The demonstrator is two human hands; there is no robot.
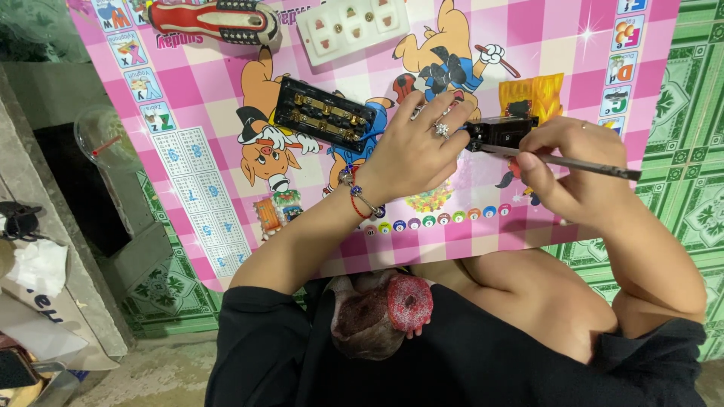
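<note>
Two hands on one small black switch block (499, 133): left hand (411, 151) gripping it, right hand (567, 169) pinching a thin screwdriver (581, 163).

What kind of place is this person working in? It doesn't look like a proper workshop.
Probably a home floor, not a workshop. A child's pink cartoon mat lies over green patterned floor tiles, with a bare concrete step alongside. The left hand steadies a small black electrical part; the right hand works a thin tool.

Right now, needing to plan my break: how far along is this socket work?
Done: the white cover is off and set aside. In hand: left hand steadies a small black part; right hand works a screwdriver at it. Left: black terminal block lies open, uncovered.
</note>
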